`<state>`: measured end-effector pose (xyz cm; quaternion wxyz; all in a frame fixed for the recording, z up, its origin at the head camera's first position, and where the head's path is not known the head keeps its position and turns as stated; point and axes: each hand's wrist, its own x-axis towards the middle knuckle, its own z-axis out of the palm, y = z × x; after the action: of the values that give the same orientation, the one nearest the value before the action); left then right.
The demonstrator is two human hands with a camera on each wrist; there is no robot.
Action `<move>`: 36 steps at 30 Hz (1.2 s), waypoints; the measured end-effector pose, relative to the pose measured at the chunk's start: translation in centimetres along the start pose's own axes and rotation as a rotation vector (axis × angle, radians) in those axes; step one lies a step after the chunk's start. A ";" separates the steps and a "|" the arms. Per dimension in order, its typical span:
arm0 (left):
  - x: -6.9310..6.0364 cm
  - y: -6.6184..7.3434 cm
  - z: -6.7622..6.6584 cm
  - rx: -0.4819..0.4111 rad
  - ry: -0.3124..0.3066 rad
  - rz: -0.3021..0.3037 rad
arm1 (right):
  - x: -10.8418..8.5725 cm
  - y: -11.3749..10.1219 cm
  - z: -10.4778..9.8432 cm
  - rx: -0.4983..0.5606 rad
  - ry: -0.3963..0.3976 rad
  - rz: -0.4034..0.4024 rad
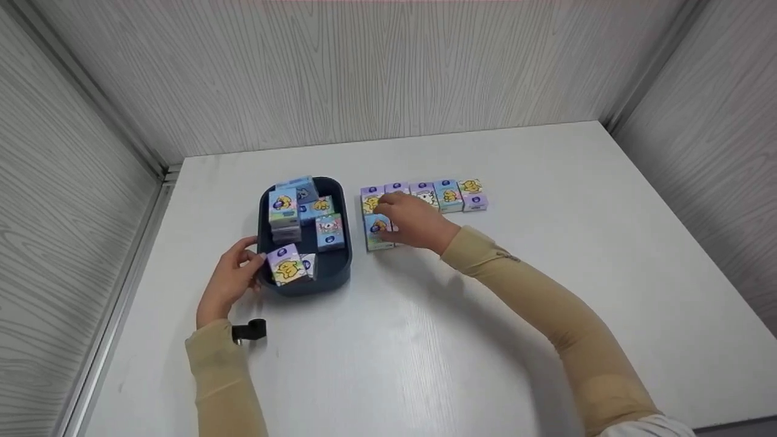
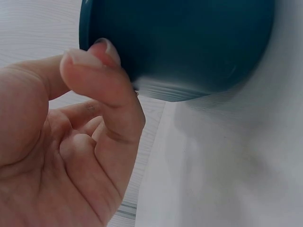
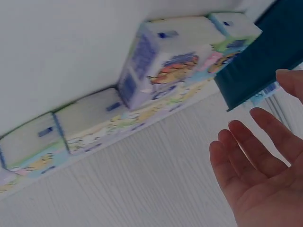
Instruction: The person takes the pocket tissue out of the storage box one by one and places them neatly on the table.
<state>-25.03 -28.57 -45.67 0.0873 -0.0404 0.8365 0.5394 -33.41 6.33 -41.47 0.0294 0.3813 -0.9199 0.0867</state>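
My left hand point(image 1: 229, 276) pinches the left rim of a dark blue plastic bin point(image 1: 315, 287); the left wrist view shows the thumb and a finger at the bin's edge. Several small cartoon-print boxes lie in the bin, some stacked, with a purple and yellow box point(image 1: 285, 265) tilted at the near left corner. Above the boxes right of the bin is my right hand point(image 1: 419, 223). Its fingers are spread and hold nothing in the right wrist view. Under its fingertips lies a blue box point(image 1: 375, 227); the hand partly hides the box beside it.
A row of several boxes point(image 1: 449, 197) runs rightward behind the right hand, side by side. The white table point(image 1: 388, 340) meets pale wood-grain panels point(image 1: 388, 73) at the back and sides. A black wrist mount point(image 1: 250, 330) sticks out from the left sleeve.
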 end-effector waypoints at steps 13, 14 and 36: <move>-1.4 2.1 -0.1 -0.032 -0.024 0.035 | 5.0 -8.1 0.6 -0.060 -0.071 -0.249; -1.8 2.6 -0.1 -0.033 -0.028 0.030 | 5.3 -8.6 0.9 -0.059 -0.080 -0.248; 0.2 -0.1 -0.2 -0.014 -0.027 0.032 | 7.8 -12.3 3.7 -0.047 -0.305 -0.235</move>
<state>-25.20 -28.81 -45.66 0.0896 -0.0203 0.8321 0.5469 -30.24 -8.30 -42.51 -0.0915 0.4938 -0.8648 0.0022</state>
